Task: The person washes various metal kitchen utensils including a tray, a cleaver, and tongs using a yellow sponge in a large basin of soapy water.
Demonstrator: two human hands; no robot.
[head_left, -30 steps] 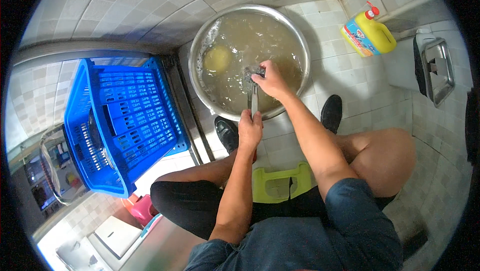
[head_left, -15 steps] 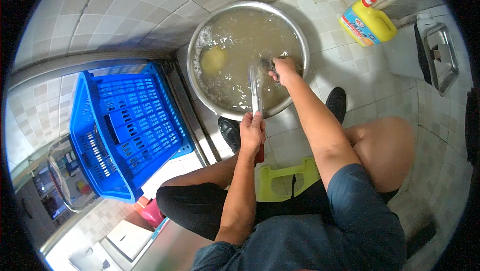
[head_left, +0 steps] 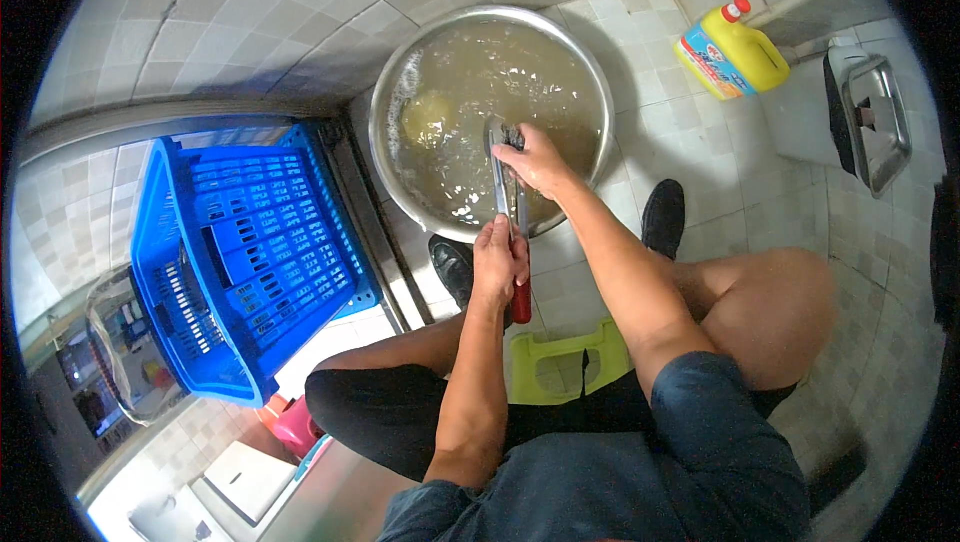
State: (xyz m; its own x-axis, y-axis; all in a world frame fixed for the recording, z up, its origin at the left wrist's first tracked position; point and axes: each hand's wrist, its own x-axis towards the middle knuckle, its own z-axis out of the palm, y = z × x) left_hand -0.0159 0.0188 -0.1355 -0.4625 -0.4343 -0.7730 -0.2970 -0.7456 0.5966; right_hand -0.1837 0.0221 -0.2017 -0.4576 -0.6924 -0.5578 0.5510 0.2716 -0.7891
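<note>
Left hand [head_left: 498, 260] is wrapped tight around the red handle end of the tongs [head_left: 508, 204], just past the near rim of the basin [head_left: 385, 177]. Right hand [head_left: 535, 160] is curled closed over the metal part further up, out over the murky soapy water, maybe with a scrubber in it but can't really tell. A yellowish sponge [head_left: 428, 114] floats at the far left of the basin. Blue crate [head_left: 245, 252] sits left of it, yellow bottle [head_left: 732, 50] off right.
</note>
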